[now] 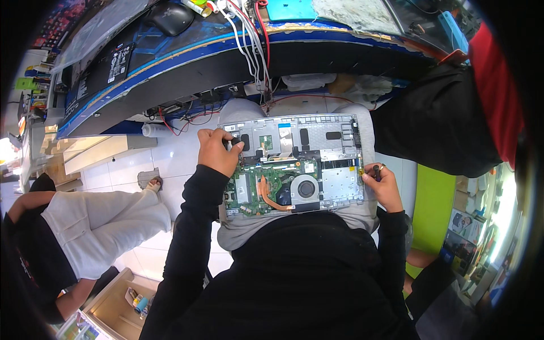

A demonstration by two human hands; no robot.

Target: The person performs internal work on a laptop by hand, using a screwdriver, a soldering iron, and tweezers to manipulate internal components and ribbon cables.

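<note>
An opened laptop base (340,188) lies across my lap, its insides facing up. It shows a green circuit board (276,175), a copper heat pipe (263,190) and a round fan (306,188). At the upper left corner my left hand (217,152) is closed, thumb and fingers pinching a small black part (236,141) whose kind I cannot make out. My right hand (384,186) is closed at the right edge, beside a yellow strip, with a dark stick-like tool (377,171) between the fingers. A ring is on one finger.
Ahead stands a workbench (187,51) with a black mouse (170,18), a flat black battery (113,62) and hanging cables (249,48). A person in light trousers (107,221) sits at the left; another in dark clothes (447,119) is close at the right. An open drawer (113,309) is lower left.
</note>
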